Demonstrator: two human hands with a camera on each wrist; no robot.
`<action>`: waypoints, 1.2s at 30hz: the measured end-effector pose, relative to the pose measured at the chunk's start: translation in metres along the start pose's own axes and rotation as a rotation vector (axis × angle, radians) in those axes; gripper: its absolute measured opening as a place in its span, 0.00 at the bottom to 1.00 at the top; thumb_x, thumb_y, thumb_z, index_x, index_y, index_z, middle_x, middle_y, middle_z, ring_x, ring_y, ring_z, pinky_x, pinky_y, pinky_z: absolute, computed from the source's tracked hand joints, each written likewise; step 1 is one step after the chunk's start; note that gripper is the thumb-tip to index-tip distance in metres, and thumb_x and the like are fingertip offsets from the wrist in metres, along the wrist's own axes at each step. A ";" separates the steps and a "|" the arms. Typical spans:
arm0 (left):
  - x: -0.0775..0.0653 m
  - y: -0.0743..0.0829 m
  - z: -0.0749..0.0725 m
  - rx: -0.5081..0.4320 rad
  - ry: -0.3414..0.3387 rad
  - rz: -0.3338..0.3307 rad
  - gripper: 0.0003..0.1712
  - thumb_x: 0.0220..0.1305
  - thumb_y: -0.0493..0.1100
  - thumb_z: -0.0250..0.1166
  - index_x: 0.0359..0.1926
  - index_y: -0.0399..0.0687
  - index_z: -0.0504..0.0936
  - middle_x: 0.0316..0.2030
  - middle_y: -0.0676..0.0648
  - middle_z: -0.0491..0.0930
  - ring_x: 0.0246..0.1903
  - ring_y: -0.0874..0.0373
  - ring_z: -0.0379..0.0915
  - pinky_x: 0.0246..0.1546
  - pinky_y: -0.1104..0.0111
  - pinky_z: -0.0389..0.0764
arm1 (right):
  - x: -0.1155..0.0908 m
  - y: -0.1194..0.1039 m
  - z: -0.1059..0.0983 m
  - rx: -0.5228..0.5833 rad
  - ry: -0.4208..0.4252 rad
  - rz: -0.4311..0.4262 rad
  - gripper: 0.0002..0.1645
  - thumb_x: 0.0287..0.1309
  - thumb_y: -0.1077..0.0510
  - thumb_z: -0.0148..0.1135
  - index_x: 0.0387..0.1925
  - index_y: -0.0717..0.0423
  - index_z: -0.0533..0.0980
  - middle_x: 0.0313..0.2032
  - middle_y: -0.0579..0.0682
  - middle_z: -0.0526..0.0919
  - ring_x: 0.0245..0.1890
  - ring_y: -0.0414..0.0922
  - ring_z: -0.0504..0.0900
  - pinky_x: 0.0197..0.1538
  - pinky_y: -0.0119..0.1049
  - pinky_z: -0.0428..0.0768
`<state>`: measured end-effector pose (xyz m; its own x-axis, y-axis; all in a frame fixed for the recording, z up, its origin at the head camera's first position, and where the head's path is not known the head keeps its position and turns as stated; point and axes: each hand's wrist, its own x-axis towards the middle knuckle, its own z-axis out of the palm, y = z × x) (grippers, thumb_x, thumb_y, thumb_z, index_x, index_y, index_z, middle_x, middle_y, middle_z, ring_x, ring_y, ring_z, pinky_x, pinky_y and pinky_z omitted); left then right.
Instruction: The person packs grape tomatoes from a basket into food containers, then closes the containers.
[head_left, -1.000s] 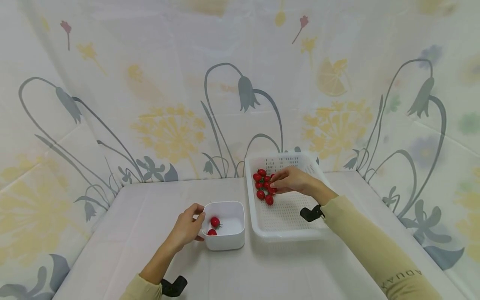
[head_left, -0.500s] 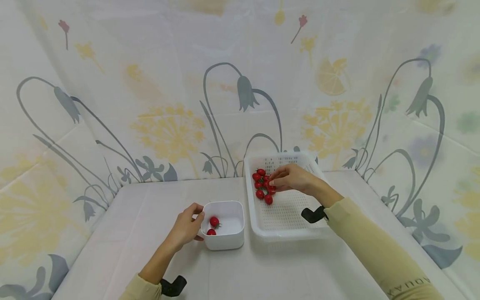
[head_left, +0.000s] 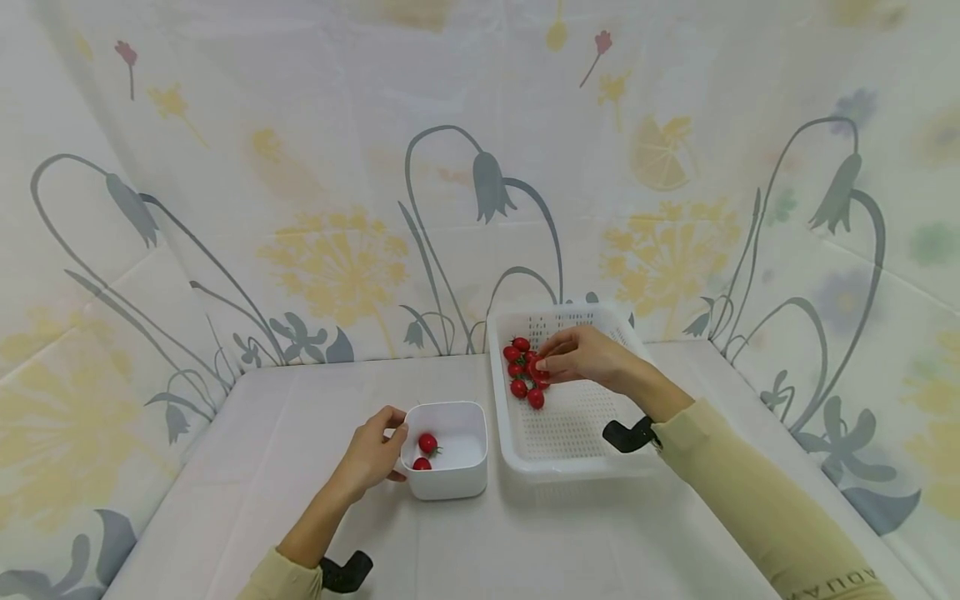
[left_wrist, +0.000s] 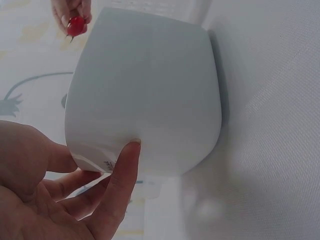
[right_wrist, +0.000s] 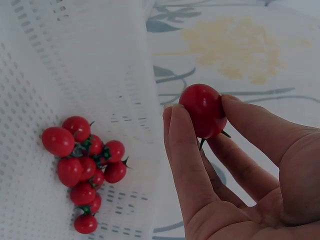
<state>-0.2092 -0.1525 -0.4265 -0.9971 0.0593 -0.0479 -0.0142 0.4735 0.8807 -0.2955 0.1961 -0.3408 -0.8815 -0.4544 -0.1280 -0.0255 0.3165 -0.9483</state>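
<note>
My right hand (head_left: 585,360) pinches a single cherry tomato (right_wrist: 202,110) between thumb and fingertips, green stem tips pointing down. It is above the left part of a white perforated basket (head_left: 504,433), where several more cherry tomatoes (right_wrist: 86,167) lie clustered. To the left stands a small white square box (head_left: 450,485) with two cherry tomatoes (head_left: 427,443) in it. My left hand (head_left: 371,452) grips the box's left side, with a fingertip (left_wrist: 131,150) pressed on the outer wall and other fingers at the rim.
Both containers stand on a white-covered table (head_left: 300,417), the basket right beside the box. A flower-printed sheet (head_left: 337,167) rises behind and at both sides. Black wrist mounts (head_left: 630,435) sit at both sleeves.
My right hand has lifted slightly, and the pinched tomato now shows more clearly at its fingertips. My left hand stays on the box. The head view has shifted a little.
</note>
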 end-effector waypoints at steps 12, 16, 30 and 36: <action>0.000 0.001 0.000 -0.004 -0.001 0.002 0.14 0.77 0.36 0.53 0.59 0.35 0.73 0.61 0.32 0.74 0.47 0.39 0.80 0.24 0.60 0.89 | -0.008 -0.003 0.011 0.027 -0.026 -0.039 0.18 0.67 0.66 0.63 0.54 0.75 0.76 0.49 0.65 0.83 0.50 0.58 0.86 0.58 0.49 0.85; 0.000 0.001 0.000 -0.006 -0.002 0.003 0.14 0.77 0.36 0.53 0.59 0.35 0.73 0.61 0.32 0.74 0.47 0.39 0.80 0.24 0.60 0.90 | -0.010 -0.004 0.016 0.015 -0.022 -0.042 0.17 0.66 0.66 0.64 0.53 0.73 0.77 0.49 0.65 0.83 0.52 0.63 0.84 0.56 0.48 0.86; 0.000 -0.001 0.000 0.000 -0.003 0.005 0.14 0.77 0.36 0.54 0.58 0.35 0.74 0.61 0.33 0.74 0.45 0.40 0.81 0.23 0.60 0.89 | -0.016 -0.009 0.031 -0.015 -0.013 -0.062 0.17 0.65 0.64 0.67 0.51 0.71 0.79 0.48 0.62 0.84 0.48 0.57 0.86 0.56 0.47 0.86; 0.000 -0.001 0.000 -0.002 -0.003 0.007 0.14 0.77 0.36 0.54 0.58 0.35 0.74 0.61 0.33 0.74 0.46 0.40 0.81 0.23 0.60 0.89 | -0.018 -0.011 0.040 -0.039 -0.016 -0.067 0.16 0.64 0.61 0.68 0.50 0.66 0.81 0.47 0.58 0.86 0.44 0.50 0.87 0.53 0.44 0.88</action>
<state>-0.2094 -0.1528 -0.4272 -0.9970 0.0649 -0.0433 -0.0077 0.4710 0.8821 -0.2607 0.1679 -0.3400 -0.8698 -0.4884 -0.0698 -0.1023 0.3171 -0.9429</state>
